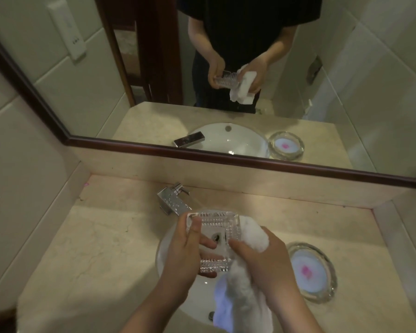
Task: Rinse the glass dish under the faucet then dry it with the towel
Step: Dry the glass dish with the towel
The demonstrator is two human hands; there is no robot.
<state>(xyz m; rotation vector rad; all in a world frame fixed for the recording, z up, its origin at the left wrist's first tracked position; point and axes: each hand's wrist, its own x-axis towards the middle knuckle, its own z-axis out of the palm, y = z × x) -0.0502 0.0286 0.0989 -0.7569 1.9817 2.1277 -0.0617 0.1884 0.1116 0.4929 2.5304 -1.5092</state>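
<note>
A clear cut-glass rectangular dish is held over the white sink basin. My left hand grips its left side, thumb on the rim and fingers underneath. My right hand grips a white towel, pressing a bunched part of it against the dish's right edge. The rest of the towel hangs down over the basin. The chrome faucet stands just behind the dish; no water stream is visible.
A round glass dish holding a pale soap with a pink mark sits on the beige counter right of the sink. A framed mirror runs along the back wall. Tiled walls close both sides.
</note>
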